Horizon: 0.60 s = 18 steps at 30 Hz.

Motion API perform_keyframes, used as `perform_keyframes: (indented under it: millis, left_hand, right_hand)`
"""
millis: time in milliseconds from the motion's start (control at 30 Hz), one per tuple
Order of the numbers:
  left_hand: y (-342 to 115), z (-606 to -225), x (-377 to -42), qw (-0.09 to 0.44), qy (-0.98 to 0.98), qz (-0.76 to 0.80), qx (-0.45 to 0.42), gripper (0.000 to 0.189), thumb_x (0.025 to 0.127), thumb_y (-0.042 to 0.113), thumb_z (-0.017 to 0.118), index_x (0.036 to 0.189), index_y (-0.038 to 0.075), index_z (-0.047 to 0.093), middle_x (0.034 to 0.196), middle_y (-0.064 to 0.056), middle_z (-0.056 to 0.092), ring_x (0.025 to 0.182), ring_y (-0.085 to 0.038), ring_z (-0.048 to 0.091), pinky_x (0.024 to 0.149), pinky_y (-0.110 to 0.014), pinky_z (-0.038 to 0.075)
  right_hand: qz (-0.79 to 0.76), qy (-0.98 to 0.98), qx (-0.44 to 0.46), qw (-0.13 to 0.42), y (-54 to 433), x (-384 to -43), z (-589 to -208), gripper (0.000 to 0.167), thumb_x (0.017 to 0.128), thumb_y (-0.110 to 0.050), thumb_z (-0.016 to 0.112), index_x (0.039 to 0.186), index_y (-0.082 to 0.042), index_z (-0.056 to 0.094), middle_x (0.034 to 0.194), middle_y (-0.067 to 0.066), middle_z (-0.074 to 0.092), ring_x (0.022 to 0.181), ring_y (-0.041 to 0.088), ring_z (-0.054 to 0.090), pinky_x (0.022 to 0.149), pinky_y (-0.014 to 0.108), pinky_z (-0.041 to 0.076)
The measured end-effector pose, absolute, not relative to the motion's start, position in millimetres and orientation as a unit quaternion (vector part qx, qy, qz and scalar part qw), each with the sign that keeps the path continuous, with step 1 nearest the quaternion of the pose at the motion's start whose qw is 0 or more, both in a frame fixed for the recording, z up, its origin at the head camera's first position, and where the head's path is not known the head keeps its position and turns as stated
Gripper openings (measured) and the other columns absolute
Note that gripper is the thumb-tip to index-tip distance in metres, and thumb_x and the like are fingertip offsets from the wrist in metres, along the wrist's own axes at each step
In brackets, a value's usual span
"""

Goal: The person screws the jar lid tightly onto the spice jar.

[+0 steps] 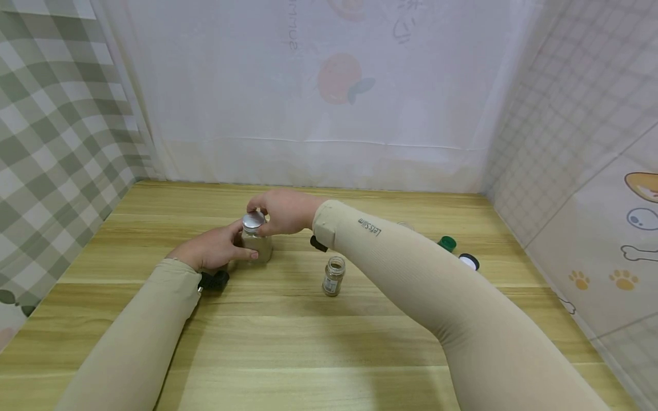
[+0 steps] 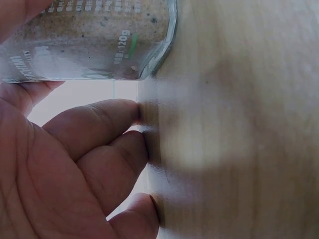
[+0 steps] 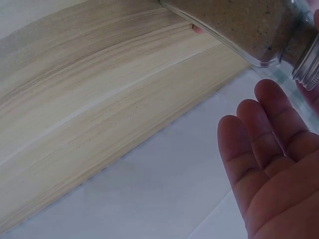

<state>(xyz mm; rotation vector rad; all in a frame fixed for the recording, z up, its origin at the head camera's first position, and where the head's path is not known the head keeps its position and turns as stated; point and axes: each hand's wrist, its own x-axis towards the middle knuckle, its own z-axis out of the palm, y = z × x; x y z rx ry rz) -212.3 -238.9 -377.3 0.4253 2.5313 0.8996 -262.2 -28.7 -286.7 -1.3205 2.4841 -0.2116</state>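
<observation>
Upright at desk [image 1: 288, 354] left, the clear square glass jar of brown powder [image 1: 264, 249] sits in the left hand's [image 1: 216, 246] grip, thumb across its front, and up top the right hand's [image 1: 288, 212] grip pinches the silver metal lid [image 1: 253, 221]! The left-wrist view crops the jar's top; the right beige sleeve [image 1: 401, 257] mostly hides something clear beyond.

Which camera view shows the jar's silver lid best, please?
The head view: the silver lid atop the jar shows its round top almost whole, gripped by the right hand. The right wrist view catches only part of its ridged side at the frame's edge; the left wrist view shows some of the jar but no lid.
</observation>
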Motion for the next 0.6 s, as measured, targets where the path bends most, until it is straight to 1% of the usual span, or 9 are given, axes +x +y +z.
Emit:
perform_keyframes:
  millis: [67, 133, 267, 333, 467, 600]
  left_hand:
    - [-238.6, -377.1, -212.4, 0.209, 0.911, 0.322, 0.152, 0.088, 0.097, 0.055, 0.072, 0.165, 0.030, 0.024, 0.141, -0.020, 0.059, 0.118, -0.034, 0.062, 0.096, -0.049, 0.052]
    - [-238.3, -377.2, -212.5, 0.210, 0.912, 0.319, 0.151, 0.087, 0.097, 0.055, 0.072, 0.165, 0.030, 0.024, 0.141, -0.021, 0.059, 0.118, -0.034, 0.062, 0.096, -0.050, 0.052]
    - [-238.1, -377.8, -212.5, 0.211, 0.913, 0.316, 0.149, 0.088, 0.096, 0.056, 0.072, 0.165, 0.029, 0.025, 0.144, -0.023, 0.058, 0.123, -0.037, 0.061, 0.099, -0.054, 0.052]
    - [-237.9, -378.0, -212.2, 0.212, 0.912, 0.318, 0.148, 0.090, 0.096, 0.057, 0.072, 0.166, 0.028, 0.023, 0.147, -0.023, 0.057, 0.128, -0.040, 0.060, 0.101, -0.057, 0.051]
    - [-237.8, -377.9, -211.8, 0.211, 0.911, 0.322, 0.148, 0.093, 0.096, 0.057, 0.072, 0.167, 0.028, 0.020, 0.153, -0.024, 0.053, 0.137, -0.043, 0.055, 0.106, -0.060, 0.048]
    - [-237.9, -377.9, -211.9, 0.210, 0.909, 0.327, 0.148, 0.093, 0.096, 0.056, 0.072, 0.168, 0.029, 0.019, 0.154, -0.024, 0.052, 0.137, -0.043, 0.054, 0.107, -0.060, 0.047]
  right_hand:
    - [-0.073, 0.870, -0.461, 0.161, -28.6, -262.2, -286.6, 0.040, 0.100, -0.027, 0.072, 0.136, -0.012, 0.062, 0.129, 0.003, 0.068, 0.124, 0.026, 0.064, 0.103, 0.034, 0.050]
    - [-0.074, 0.871, -0.457, 0.165, -28.8, -262.0, -286.3, 0.044, 0.100, -0.028, 0.072, 0.140, -0.012, 0.060, 0.132, 0.005, 0.067, 0.126, 0.026, 0.063, 0.104, 0.035, 0.050]
    - [-0.078, 0.872, -0.450, 0.177, -28.3, -261.9, -285.6, 0.056, 0.101, -0.029, 0.071, 0.152, -0.012, 0.052, 0.141, 0.008, 0.065, 0.130, 0.025, 0.062, 0.106, 0.035, 0.050]
    - [-0.083, 0.871, -0.449, 0.179, -27.7, -261.7, -285.2, 0.058, 0.102, -0.026, 0.070, 0.154, -0.012, 0.049, 0.144, 0.008, 0.064, 0.131, 0.025, 0.062, 0.106, 0.035, 0.050]
    - [-0.076, 0.869, -0.460, 0.169, -27.2, -261.8, -284.7, 0.052, 0.102, -0.022, 0.068, 0.151, -0.012, 0.054, 0.142, 0.003, 0.064, 0.127, 0.021, 0.062, 0.106, 0.033, 0.050]
    - [-0.069, 0.868, -0.466, 0.160, -27.8, -262.3, -285.4, 0.043, 0.101, -0.023, 0.069, 0.142, -0.012, 0.061, 0.136, 0.001, 0.066, 0.123, 0.018, 0.061, 0.104, 0.032, 0.050]
